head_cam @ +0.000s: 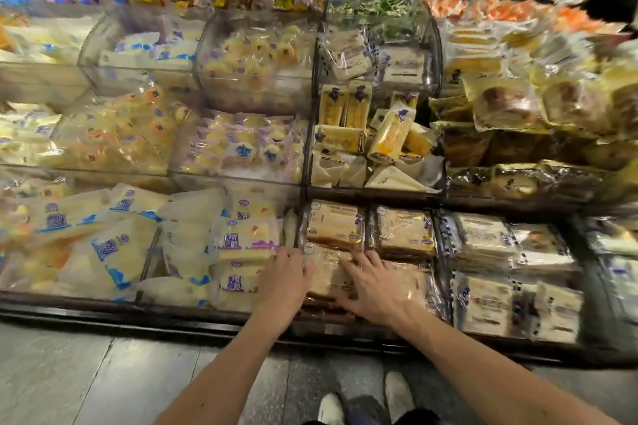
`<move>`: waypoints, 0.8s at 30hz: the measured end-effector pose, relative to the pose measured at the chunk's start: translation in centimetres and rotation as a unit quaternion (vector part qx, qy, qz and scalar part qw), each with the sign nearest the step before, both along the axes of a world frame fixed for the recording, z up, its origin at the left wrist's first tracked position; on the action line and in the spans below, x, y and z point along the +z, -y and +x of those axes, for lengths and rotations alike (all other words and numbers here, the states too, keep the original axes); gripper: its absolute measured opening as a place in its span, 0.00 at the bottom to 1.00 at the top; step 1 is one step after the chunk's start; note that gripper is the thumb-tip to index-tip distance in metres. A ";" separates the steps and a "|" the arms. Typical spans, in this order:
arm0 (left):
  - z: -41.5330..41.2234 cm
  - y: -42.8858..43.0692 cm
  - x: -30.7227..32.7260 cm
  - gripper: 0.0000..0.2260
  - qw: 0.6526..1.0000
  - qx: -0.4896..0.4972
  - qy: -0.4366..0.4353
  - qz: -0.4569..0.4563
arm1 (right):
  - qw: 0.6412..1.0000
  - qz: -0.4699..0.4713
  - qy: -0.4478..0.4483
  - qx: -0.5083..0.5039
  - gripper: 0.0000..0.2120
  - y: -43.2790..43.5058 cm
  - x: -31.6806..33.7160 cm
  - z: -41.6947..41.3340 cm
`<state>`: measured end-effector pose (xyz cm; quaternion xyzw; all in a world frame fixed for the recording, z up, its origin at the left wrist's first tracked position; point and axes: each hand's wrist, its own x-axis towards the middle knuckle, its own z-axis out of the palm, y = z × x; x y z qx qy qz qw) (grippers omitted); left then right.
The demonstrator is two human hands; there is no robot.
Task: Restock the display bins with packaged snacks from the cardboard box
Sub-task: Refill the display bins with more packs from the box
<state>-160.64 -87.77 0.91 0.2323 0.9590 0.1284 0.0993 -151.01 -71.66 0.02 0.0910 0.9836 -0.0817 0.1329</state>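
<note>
Left of the brown-pack bin point(331, 329), pale packs point(238, 245) fill the next section right up to the divider. At the bin's near left corner, the left hand point(284, 278) lies along the side of the front pack point(328, 278), fingers straight and close together, likely squaring it against the divider. On the same pack the right hand point(374, 290) presses flat, fingers spread, probably to seat it level with the stacks point(404, 233) behind. Right of the bin, white-label packs point(490, 241) sit in rows. The cardboard box is out of view
</note>
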 end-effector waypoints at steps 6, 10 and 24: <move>-0.9 0.7 1.0 0.25 1.000 -0.006 0.026 0.010 | 0.998 -0.062 0.001 -0.028 0.39 0.0 1.8 0.4; -1.6 -1.7 7.1 0.13 0.990 -0.091 0.092 0.059 | 0.992 -0.101 -0.026 -0.064 0.34 -0.5 6.0 2.8; 26.9 -26.8 20.6 0.10 0.796 -0.595 0.051 0.099 | 0.841 -0.121 -0.153 -0.505 0.39 -9.6 12.9 42.1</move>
